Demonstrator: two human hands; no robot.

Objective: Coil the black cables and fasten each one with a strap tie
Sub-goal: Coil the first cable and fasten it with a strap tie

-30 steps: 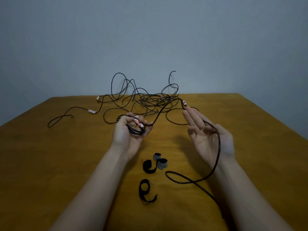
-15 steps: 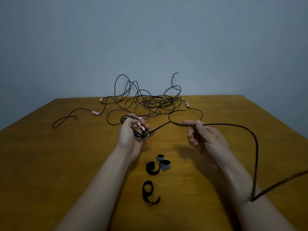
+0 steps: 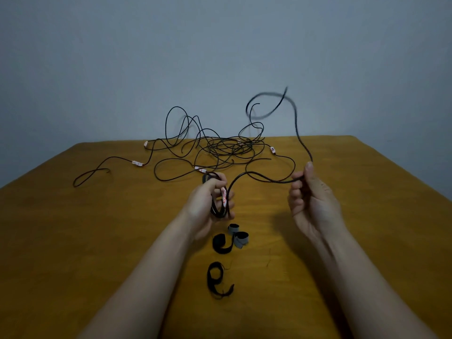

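Observation:
My left hand (image 3: 208, 204) grips a small coil of black cable (image 3: 219, 211) with a white-and-red label, held above the wooden table (image 3: 97, 228). From the coil the cable runs right to my right hand (image 3: 310, 199), which pinches it between thumb and fingers. Beyond that hand the free cable end (image 3: 293, 113) whips up in the air, blurred. A tangle of more black cables (image 3: 220, 148) lies at the back of the table. Strap ties lie between my forearms: a black one (image 3: 221, 244), grey ones (image 3: 238, 237) and a nearer black one (image 3: 216, 280).
Loose cable strands with small white tags (image 3: 137, 163) trail to the left across the table. A plain grey wall (image 3: 220, 57) stands behind the table's far edge.
My right hand has drawn along the cable and lifted a little; the cable's tail, earlier hanging over my right forearm, has flicked up behind the hand. The left hand's coil has turned upright.

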